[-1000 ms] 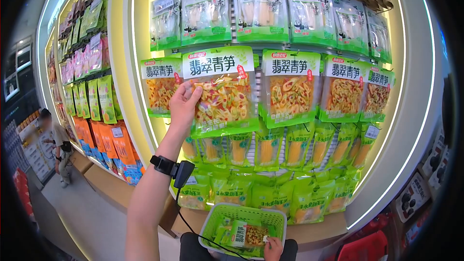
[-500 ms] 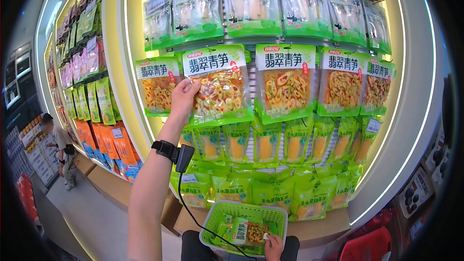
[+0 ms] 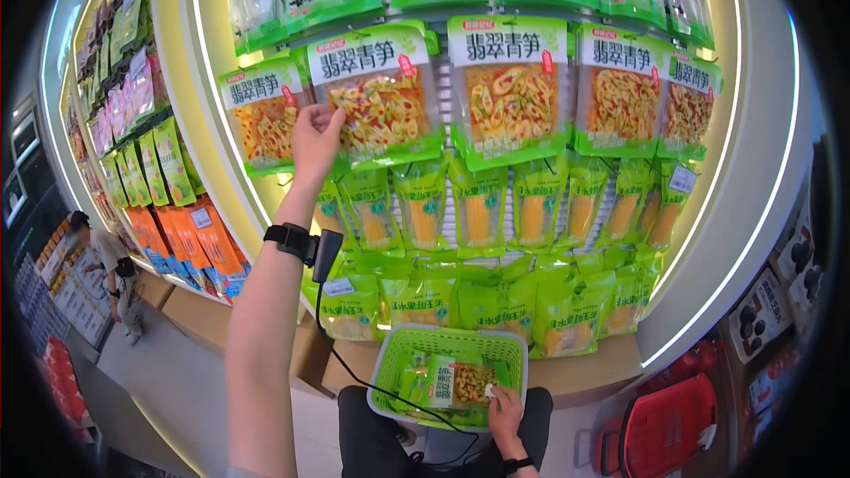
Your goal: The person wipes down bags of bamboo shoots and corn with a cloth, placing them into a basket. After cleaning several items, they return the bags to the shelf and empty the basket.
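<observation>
My left hand (image 3: 316, 140) is raised to the hanging packets, its thumb and fingers closed at the left edge of a packet of sliced bamboo shoots (image 3: 379, 115). That packet has a green border, a white label and a clear window, and it hangs in a row of similar ones. Below, over the right side of a light green basket (image 3: 383, 347), my right hand (image 3: 506, 412) pinches a small white thing (image 3: 490, 391) that I cannot make out. Inside the basket lie another bamboo shoot packet (image 3: 474, 382) and green bags.
Corn packets (image 3: 478, 205) hang below, with more green bags (image 3: 574, 314) underneath. A black cable (image 3: 341, 356) runs from my left wrist device (image 3: 326, 255) across the basket. A red basket (image 3: 668, 429) stands at right. Another person (image 3: 113, 270) is at far left.
The view has tilted down, so shelves appear higher and more of my legs and right wrist shows. My left hand stays at the same packet's edge; my right hand stays at the basket.
</observation>
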{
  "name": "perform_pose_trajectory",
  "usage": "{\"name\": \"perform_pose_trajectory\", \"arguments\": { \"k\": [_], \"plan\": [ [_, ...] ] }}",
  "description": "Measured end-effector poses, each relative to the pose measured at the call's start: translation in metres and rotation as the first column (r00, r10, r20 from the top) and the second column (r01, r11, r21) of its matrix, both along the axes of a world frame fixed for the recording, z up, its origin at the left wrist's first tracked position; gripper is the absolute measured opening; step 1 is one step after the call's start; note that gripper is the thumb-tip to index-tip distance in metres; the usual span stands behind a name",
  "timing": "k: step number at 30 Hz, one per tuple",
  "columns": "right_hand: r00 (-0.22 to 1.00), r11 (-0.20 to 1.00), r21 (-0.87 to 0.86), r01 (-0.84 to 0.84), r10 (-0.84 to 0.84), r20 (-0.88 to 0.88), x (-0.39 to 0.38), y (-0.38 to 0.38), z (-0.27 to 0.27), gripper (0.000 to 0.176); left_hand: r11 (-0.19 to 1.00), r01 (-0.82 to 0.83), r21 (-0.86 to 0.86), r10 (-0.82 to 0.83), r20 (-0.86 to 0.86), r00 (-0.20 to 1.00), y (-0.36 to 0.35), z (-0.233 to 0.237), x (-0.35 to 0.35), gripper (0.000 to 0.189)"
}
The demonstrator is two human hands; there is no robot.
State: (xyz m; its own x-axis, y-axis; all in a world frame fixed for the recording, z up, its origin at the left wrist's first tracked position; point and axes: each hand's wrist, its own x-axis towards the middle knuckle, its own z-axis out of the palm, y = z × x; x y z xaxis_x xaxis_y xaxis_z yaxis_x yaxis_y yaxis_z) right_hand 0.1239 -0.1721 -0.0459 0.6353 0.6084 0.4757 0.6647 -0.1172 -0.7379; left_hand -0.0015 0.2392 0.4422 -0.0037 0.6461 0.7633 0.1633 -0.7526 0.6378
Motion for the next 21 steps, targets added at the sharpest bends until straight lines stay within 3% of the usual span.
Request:
{"name": "perform_pose_trajectory", "arguments": {
  "k": [1,2,3,6,9,10,11,12,14,16,17,19,21],
  "plan": [
    [1.0,1.0,0.018,-0.017,0.017,0.006,0.0,-0.001,0.009,0.022,0.998,-0.022,0.059,0.025,-0.049,0.998,0.0,-0.008,-0.006,0.046],
    [1.0,0.999,0.049,-0.019,0.019,0.015,0.0,0.0,0.009,0.022,0.964,-0.145,0.224,0.166,-0.08,0.983,-0.001,-0.02,-0.013,0.045],
    [0.998,0.996,0.085,-0.009,0.004,0.059,0.0,0.001,0.013,0.02,0.946,-0.139,0.292,0.165,-0.068,0.984,-0.026,-0.027,-0.019,0.042],
    [0.999,0.996,0.085,0.0,-0.004,0.052,-0.002,0.001,0.016,0.023,0.929,-0.156,0.335,0.187,-0.063,0.98,-0.077,-0.085,-0.034,0.03],
    [0.999,0.997,0.081,0.001,-0.004,0.036,-0.002,0.003,0.02,0.023,0.993,0.104,-0.059,-0.116,-0.277,0.954,-0.131,-0.181,-0.048,0.014],
    [0.999,0.998,0.067,0.016,-0.018,0.027,0.0,0.005,0.02,0.023,0.96,0.162,-0.229,-0.24,-0.371,0.897,-0.141,-0.223,-0.053,0.014],
    [0.999,0.997,0.081,0.02,-0.023,0.038,0.001,0.005,0.018,0.024,0.936,0.217,-0.277,-0.33,-0.472,0.818,-0.158,-0.257,-0.054,0.015],
    [0.999,0.995,0.094,0.022,-0.026,0.048,-0.001,0.004,0.017,0.025,0.862,0.278,-0.424,-0.474,-0.482,0.737,-0.169,-0.294,-0.058,0.016],
    [0.998,0.996,0.082,0.03,-0.034,0.057,-0.001,0.004,0.019,0.025,0.784,0.262,-0.563,-0.568,-0.481,0.668,-0.185,-0.378,-0.063,0.02],
    [0.998,0.994,0.104,0.02,-0.026,0.057,-0.001,0.004,0.017,0.025,0.758,0.17,-0.629,-0.583,-0.539,0.608,-0.199,-0.432,-0.066,0.031],
    [0.998,0.995,0.093,0.021,-0.026,0.053,-0.001,0.005,0.018,0.025,0.752,0.168,-0.638,-0.589,-0.535,0.606,-0.201,-0.449,-0.064,0.031],
    [0.998,0.992,0.123,0.011,-0.019,0.066,-0.001,0.005,0.019,0.026,0.711,-0.049,-0.702,-0.611,-0.651,0.45,-0.209,-0.478,-0.062,0.045],
    [0.998,0.992,0.125,0.017,-0.025,0.063,-0.001,0.004,0.017,0.026,0.695,-0.043,-0.717,-0.637,-0.643,0.426,-0.207,-0.501,-0.06,0.048]
  ]
}}
